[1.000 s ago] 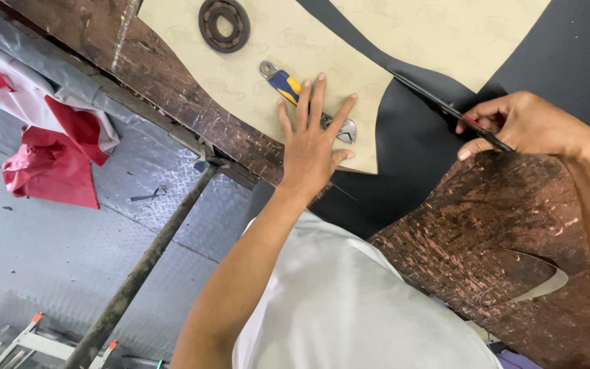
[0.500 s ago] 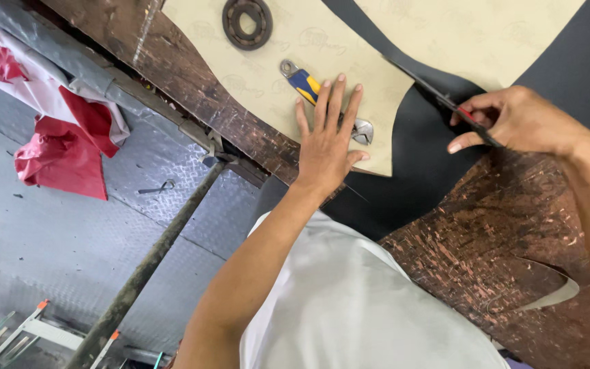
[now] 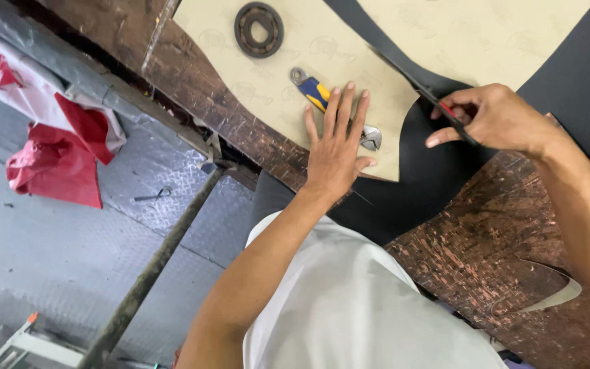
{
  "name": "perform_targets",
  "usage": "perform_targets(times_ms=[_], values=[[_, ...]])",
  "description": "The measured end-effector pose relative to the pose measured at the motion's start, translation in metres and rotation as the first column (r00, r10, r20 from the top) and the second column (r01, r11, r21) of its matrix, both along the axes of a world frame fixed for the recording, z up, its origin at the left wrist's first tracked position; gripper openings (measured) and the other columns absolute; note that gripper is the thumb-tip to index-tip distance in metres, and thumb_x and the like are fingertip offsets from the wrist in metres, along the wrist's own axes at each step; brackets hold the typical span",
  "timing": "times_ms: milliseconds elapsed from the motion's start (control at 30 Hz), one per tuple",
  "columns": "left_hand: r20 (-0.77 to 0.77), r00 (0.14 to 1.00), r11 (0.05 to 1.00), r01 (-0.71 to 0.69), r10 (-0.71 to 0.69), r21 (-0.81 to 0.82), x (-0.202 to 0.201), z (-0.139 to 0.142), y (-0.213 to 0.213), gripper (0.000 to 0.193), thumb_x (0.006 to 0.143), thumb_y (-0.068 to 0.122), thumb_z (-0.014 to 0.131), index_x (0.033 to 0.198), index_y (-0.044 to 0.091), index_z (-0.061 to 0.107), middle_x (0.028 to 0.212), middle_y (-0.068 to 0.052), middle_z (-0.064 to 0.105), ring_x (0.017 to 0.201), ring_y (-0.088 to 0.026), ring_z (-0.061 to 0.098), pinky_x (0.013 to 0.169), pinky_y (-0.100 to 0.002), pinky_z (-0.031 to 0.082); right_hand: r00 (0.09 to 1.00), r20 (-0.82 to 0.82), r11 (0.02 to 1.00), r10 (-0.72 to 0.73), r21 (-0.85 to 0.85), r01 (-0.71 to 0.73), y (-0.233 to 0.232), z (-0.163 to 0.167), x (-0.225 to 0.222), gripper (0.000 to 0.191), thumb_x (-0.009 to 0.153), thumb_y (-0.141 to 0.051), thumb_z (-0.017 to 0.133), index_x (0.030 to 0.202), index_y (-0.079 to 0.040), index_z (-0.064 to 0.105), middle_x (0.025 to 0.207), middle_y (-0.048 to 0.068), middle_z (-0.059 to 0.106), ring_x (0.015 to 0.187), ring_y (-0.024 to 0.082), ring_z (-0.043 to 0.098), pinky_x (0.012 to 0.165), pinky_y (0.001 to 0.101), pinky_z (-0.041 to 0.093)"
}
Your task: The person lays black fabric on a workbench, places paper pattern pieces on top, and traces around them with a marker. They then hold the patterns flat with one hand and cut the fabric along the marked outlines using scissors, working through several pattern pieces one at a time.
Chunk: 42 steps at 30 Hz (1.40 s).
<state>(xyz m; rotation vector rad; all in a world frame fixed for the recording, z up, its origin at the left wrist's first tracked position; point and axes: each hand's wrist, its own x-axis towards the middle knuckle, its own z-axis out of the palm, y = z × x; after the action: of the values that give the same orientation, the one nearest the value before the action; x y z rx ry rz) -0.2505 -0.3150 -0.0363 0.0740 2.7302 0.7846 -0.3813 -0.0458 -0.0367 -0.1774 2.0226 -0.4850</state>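
Observation:
My left hand point(image 3: 336, 143) lies flat, fingers spread, on a beige paper pattern point(image 3: 288, 68) that rests on a black sheet point(image 3: 438, 184). Under its fingers lies a wrench with a blue and yellow handle point(image 3: 312, 89). My right hand point(image 3: 493, 116) grips a thin dark cutting tool point(image 3: 418, 85) with a red part, its blade running along the pattern's curved edge. A round metal bearing ring point(image 3: 259, 29) sits on the pattern further up.
A second beige pattern piece point(image 3: 486, 34) lies at the top right. The worn wooden workbench point(image 3: 500, 246) shows beside the black sheet. Below are a metal tread-plate floor point(image 3: 49, 260), red and white cloth point(image 3: 56, 143) and a metal bench leg point(image 3: 151, 273).
The view has shifted a little. My right hand with the cutting tool has moved slightly along the pattern edge. My left hand stays pressed on the pattern.

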Motion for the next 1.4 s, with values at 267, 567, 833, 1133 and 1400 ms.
perform_targets(times_ms=[267,567,833,1133,1400], values=[[-0.055,0.995,0.971,-0.064,0.079,0.230,-0.015,0.004,-0.023,0.100,0.083,0.052,0.080,0.158,0.008,0.032,0.164,-0.016,0.030,0.155,-0.035,0.026,0.123,-0.071,0.015,0.996,-0.006,0.986,-0.084,-0.145,0.082,-0.015,0.001,-0.007,0.058,0.057,-0.047,0.091,0.102,-0.010,0.081,0.072,-0.003,0.071,0.070,0.015,0.065,0.064,0.0341,0.051],[-0.453,0.867,0.973,-0.231,0.208,0.003,-0.099,-0.043,-0.138,0.047,0.096,0.036,0.075,0.137,0.015,0.065,0.155,-0.011,0.044,0.145,-0.032,0.040,0.125,-0.065,0.019,0.991,0.011,0.990,-0.134,0.045,0.133,-0.050,0.002,-0.016,0.072,0.058,-0.046,0.091,0.116,-0.006,0.076,0.068,0.004,0.063,0.057,0.019,0.057,0.048,0.0354,0.042],[-0.482,0.854,0.979,-0.200,0.197,0.046,-0.119,-0.050,-0.156,0.050,0.095,0.042,0.075,0.137,0.017,0.064,0.149,-0.011,0.044,0.142,-0.033,0.040,0.128,-0.067,0.018,0.998,-0.023,0.994,-0.066,0.084,0.068,-0.075,0.011,-0.027,0.069,0.056,-0.044,0.092,0.110,-0.004,0.078,0.061,0.003,0.060,0.055,0.018,0.054,0.049,0.0337,0.040],[-0.471,0.866,0.981,-0.195,0.169,-0.005,-0.125,-0.051,-0.160,0.055,0.097,0.044,0.072,0.146,0.024,0.058,0.163,-0.009,0.036,0.155,-0.032,0.030,0.127,-0.077,0.005,0.994,0.032,0.993,-0.107,0.059,0.105,-0.112,0.021,-0.046,0.063,0.058,-0.042,0.093,0.106,-0.004,0.078,0.062,0.002,0.052,0.057,0.017,0.048,0.051,0.0354,0.039],[-0.454,0.873,0.980,-0.198,0.181,0.009,-0.125,-0.051,-0.161,0.051,0.099,0.041,0.069,0.147,0.026,0.058,0.163,-0.008,0.038,0.155,-0.032,0.032,0.128,-0.076,0.006,0.991,0.040,0.992,-0.126,0.019,0.125,-0.135,0.015,-0.055,0.075,0.055,-0.041,0.093,0.118,-0.005,0.074,0.061,0.000,0.059,0.054,0.015,0.054,0.047,0.0344,0.042]])
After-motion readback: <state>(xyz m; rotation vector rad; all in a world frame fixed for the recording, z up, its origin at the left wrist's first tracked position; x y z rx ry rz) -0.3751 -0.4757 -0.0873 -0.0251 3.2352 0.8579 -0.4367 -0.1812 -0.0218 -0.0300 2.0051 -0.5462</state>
